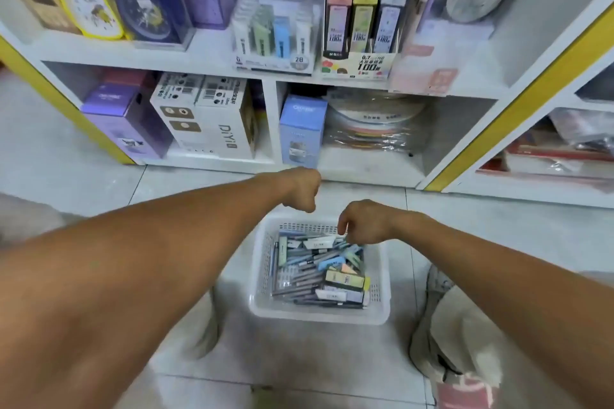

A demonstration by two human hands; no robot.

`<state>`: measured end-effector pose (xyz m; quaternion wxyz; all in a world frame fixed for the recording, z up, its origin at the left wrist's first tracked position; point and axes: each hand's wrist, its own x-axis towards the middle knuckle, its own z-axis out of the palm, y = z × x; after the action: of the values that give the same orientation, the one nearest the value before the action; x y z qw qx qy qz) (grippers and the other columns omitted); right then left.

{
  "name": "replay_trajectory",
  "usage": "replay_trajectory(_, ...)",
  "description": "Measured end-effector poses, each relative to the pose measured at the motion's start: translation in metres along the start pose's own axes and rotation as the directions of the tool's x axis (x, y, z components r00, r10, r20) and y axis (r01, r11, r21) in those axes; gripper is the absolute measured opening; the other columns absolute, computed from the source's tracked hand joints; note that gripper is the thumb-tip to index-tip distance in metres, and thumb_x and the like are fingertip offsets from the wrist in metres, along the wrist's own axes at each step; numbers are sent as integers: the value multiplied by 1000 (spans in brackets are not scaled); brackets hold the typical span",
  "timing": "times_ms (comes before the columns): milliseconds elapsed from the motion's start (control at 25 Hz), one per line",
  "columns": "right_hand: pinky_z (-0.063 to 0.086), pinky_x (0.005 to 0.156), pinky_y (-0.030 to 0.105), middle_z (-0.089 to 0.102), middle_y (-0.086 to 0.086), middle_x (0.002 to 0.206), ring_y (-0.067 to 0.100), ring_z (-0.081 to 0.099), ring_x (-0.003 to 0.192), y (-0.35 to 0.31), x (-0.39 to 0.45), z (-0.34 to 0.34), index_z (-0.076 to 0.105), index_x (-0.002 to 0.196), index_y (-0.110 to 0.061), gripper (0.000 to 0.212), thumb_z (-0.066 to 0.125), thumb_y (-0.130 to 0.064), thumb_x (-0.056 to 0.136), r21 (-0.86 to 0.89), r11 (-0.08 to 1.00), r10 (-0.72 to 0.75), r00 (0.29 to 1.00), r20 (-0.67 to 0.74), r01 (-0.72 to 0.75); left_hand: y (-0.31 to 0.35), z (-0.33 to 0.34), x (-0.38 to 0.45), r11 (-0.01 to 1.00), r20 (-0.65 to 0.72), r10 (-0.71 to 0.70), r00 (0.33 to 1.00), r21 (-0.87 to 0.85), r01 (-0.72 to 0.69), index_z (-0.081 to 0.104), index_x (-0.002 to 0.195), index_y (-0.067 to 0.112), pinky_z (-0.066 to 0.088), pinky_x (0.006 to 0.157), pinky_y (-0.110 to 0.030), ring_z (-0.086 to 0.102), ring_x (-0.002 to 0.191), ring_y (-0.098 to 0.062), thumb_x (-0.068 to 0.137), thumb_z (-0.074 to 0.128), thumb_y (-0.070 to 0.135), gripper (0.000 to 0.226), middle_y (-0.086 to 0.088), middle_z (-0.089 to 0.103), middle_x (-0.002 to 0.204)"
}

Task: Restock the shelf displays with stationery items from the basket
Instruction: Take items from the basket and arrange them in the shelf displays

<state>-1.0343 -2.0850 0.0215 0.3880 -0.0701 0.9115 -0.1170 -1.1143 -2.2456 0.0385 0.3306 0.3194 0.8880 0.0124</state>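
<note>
Stationery items point(319, 271), a loose heap of slim grey and blue pens and small flat pastel packets, fill a white perforated plastic basket point(265, 262) standing on the pale tiled floor point(481, 229) just in front of a white shelf unit with yellow edging point(212, 55). Each piece looks light, stiff and smooth, probably slippery in its wrapper; the pens would be best pinched at mid-barrel, the packets across their flat faces or short edges, taken from the top of the pile so the tangle beneath does not shift.

Over the basket's far rim the right hand point(363, 222) dips, wrist bent and knuckles up, fingers curled down onto the topmost packets; whether they have pinched one cannot be told from this view. Higher and well clear of the pile, the left hand point(300, 188) hangs beyond the far rim with arm outstretched, fingers folded under; anything inside them is hidden.

On the shelf above, a display of pastel refill boxes point(362, 23) and a clear case of small packets point(274, 33) look like the likely destinations.
</note>
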Motion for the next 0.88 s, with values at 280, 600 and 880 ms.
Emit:
replay_trajectory(280,49,84,31,60,17,126,30,61,112,35,41,139,54,128,-4,36,56,-8,92,31,968,248,968,30,-249,6,156,20,999,237,29,971,9,-32,58,114,3,53,72,-34,63,93,-29,83,69,16,35,-17,63,111)
replay_trajectory(600,52,89,41,49,17,134,33,57,115,14,57,213,46,136,-6,42,46,-4,94,-25,990,135,974,-184,-142,25,228,37,987,-44,112,993,118,-106,33,143,8,38,105,-46,36,134,-30,78,75,21,78,-13,35,146)
replay_trajectory(880,51,82,36,59,11,118,33,62,102,32,71,183,63,114,-9,28,55,-5,88,441,857,422,853,-306,-266,39,235,57,994,14,-16,1000,104,14,28,142,3,42,103,-45,34,127,-32,67,84,28,96,-16,31,136)
